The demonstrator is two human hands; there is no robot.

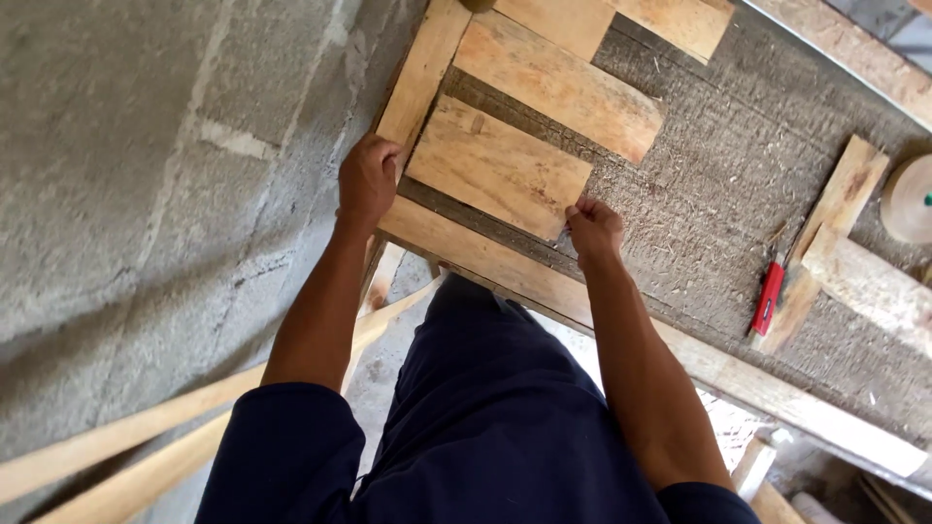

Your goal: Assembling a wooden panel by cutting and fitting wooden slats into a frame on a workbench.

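- Beside the grey block wall (146, 175), a person in dark blue clothing looks down on a rough, fibre-strewn work surface (718, 194) edged with pale wooden strips.
- At the near left corner, the left hand (367, 181) is curled around the upright pale wooden side strip (420, 73), fingers clenched on its edge.
- The right hand (593, 229) rests at the near right corner of the short, pale, roughly square wooden board (498, 167); its fingertips pinch at that corner, though whether they hold something small there is too fine to tell.
- That board lies flat on the surface, just inside the long pale wooden front rail (485, 254), nearest of a row: a second, longer pale plank (556, 84) lies just beyond it, and two more plank ends (621, 19) sit at the top edge.
- By the look of it, several boards are already laid side by side, with the nearest one being positioned; bare rough surface to the right is left uncovered.
- Well apart to the right, a red-handled tool (768, 297) lies beside loose wooden offcuts (830, 233), and a round pale wooden disc (908, 199) sits at the frame edge.
- Below the rail, slanting pale timber poles (126, 446) cross under the person's legs.
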